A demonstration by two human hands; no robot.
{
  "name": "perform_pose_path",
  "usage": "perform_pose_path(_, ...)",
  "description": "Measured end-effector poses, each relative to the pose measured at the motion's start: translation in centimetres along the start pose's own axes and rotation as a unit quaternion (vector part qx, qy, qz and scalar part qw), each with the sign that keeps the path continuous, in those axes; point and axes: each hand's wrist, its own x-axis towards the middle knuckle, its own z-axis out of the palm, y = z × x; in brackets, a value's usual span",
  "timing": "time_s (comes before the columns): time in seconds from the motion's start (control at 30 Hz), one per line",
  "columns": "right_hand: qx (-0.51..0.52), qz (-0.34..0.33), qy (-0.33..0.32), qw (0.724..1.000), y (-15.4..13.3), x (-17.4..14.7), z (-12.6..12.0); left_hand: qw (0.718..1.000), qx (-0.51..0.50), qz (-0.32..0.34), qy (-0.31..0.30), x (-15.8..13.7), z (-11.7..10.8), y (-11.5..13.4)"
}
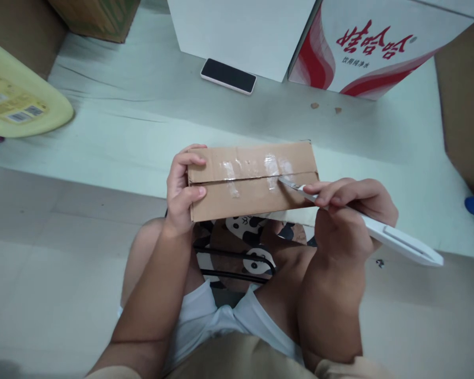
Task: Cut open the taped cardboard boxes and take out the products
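Observation:
A small brown cardboard box (pixel 245 195) with strips of clear tape across its middle seam is held up at the front edge of the table. My left hand (pixel 184 187) is closed around its left end, fingers on the upper flap and thumb on the lower one. My right hand (pixel 349 210) grips a white utility knife (pixel 403 243). The blade of the knife meets the seam beside a tape strip, right of the box's middle. Part of the knife's handle is hidden behind my right fingers.
On the pale green table (pixel 118 105) lies a phone (pixel 228 76). Behind stand a white box (pixel 240 31) and a red-and-white carton (pixel 363 52). A yellow bottle (pixel 19 95) is at left, a brown carton (pixel 464 105) at right. Two small brown scraps lie near the red-and-white carton.

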Motion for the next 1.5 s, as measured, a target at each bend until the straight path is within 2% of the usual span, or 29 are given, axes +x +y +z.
perform_pose_path(0.13,0.013,-0.005,-0.018,1.0,0.1,-0.1,0.0,1.0,-0.002,0.007,0.003,0.0,0.1,0.0)
perform_pose_path(0.3,-0.055,-0.015,-0.058,0.997,0.1,-0.2,-0.3,1.0,-0.003,0.01,0.003,0.1,0.1,0.0)
perform_pose_path(0.4,-0.058,-0.033,-0.084,0.994,0.2,-0.2,-0.5,1.0,-0.002,0.012,0.001,0.2,0.2,0.0)
perform_pose_path(0.53,0.006,-0.014,-0.036,0.999,0.0,-0.2,-0.2,1.0,0.002,0.012,0.0,0.2,0.3,0.2)
perform_pose_path(0.63,0.014,0.007,-0.01,1.0,-0.2,-0.2,0.0,1.0,0.005,0.009,0.001,0.2,0.4,0.4)
perform_pose_path(0.8,0.033,-0.035,0.015,0.999,0.5,0.0,-0.3,1.0,0.011,0.017,0.001,0.3,0.4,0.3)
perform_pose_path(0.9,0.048,-0.038,0.011,0.998,1.0,0.0,-0.7,1.0,0.014,0.024,-0.001,0.3,0.4,0.1)
perform_pose_path(1.17,0.06,-0.01,-0.03,0.998,0.6,0.0,-1.1,0.999,0.029,0.017,-0.002,0.2,0.3,0.2)
perform_pose_path(1.3,0.036,-0.007,-0.055,0.998,0.5,0.2,-1.3,1.0,0.017,0.019,-0.001,0.2,0.3,-0.1)
perform_pose_path(1.5,-0.043,-0.004,-0.135,0.99,0.1,1.3,-1.7,1.0,-0.02,0.02,-0.002,0.1,0.5,-0.3)
